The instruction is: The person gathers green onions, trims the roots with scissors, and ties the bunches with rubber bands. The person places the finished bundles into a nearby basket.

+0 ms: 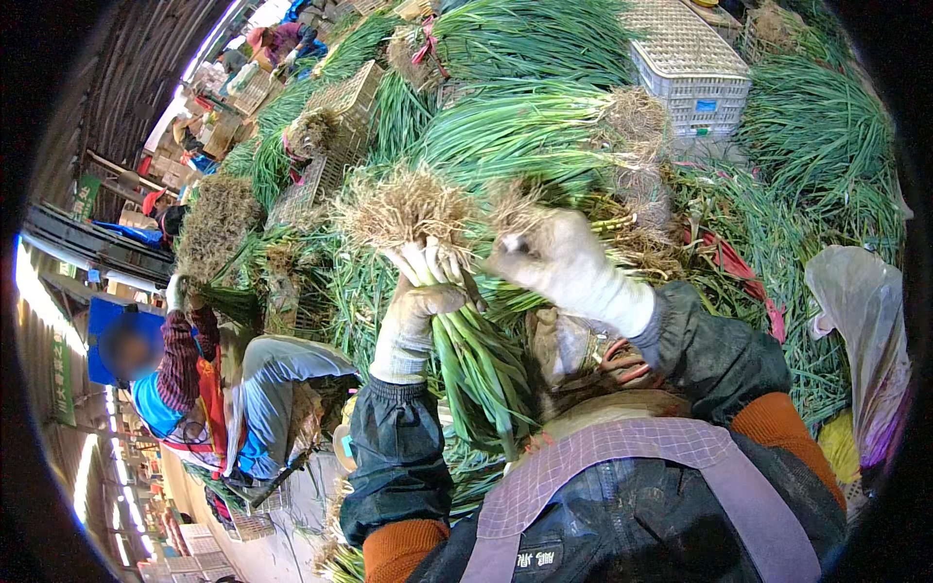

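Observation:
My left hand (419, 317), in a whitish knit glove soiled at the fingers, grips a bunch of green onions (418, 261) around the white stems. Their tangled brown roots (412, 208) point away from me, and the green leaves (481, 372) hang down towards my lap. To the right of the bunch is my right hand (561, 262), also gloved and blurred. Its fingers are curled close to the bunch's stems. Just beyond them shows a blurred tuft of roots (516, 208); whether the fingers hold it is unclear.
Heaps of green onions (525, 44) lie ahead, with a white plastic crate (689, 69) at the back right. On my left sits another person (182, 379) handling a bunch. A clear plastic bag (864, 313) is at the right. Red-handled scissors or similar (623, 361) rest near my lap.

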Available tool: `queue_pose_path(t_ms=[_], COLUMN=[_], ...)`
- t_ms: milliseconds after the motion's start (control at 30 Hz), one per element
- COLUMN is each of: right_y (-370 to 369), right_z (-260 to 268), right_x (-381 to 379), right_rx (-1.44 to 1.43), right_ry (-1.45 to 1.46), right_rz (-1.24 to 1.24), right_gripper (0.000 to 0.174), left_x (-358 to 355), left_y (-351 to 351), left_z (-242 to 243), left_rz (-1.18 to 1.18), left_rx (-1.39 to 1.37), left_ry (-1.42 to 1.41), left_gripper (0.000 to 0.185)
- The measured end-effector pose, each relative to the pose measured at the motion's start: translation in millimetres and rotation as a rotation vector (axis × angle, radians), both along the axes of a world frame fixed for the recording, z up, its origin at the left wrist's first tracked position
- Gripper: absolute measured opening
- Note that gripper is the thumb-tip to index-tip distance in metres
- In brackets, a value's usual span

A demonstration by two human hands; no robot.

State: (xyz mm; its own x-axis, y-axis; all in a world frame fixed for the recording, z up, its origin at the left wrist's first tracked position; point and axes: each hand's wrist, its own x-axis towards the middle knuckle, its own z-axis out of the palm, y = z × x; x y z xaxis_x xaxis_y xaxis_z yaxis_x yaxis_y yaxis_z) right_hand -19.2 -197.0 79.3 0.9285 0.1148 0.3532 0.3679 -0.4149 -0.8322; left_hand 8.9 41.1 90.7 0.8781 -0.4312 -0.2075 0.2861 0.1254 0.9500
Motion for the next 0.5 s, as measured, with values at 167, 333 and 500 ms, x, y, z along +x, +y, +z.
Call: queue_pose_path(t_ms=[167, 333, 500], right_y=[27, 27, 14], right_z=[12, 18, 29], right_x=[-2, -1, 2], right_rx=[0.238, 0.310, 0.022], right_ry=[-0.073, 0.023, -0.060], right_rz=[-0.044, -0.034, 0.018], right_gripper=[0.038, 0.036, 0.044], left_x=[-2, 3, -6], left_y=[-13, -3, -11], left_z=[-3, -17, -7], left_rz=[0.081, -0.039, -0.131], left_rx=[0.009, 0.059, -0.023], left_ry=[0.072, 0.020, 0.048], left_gripper=[0.085, 0.081, 0.077])
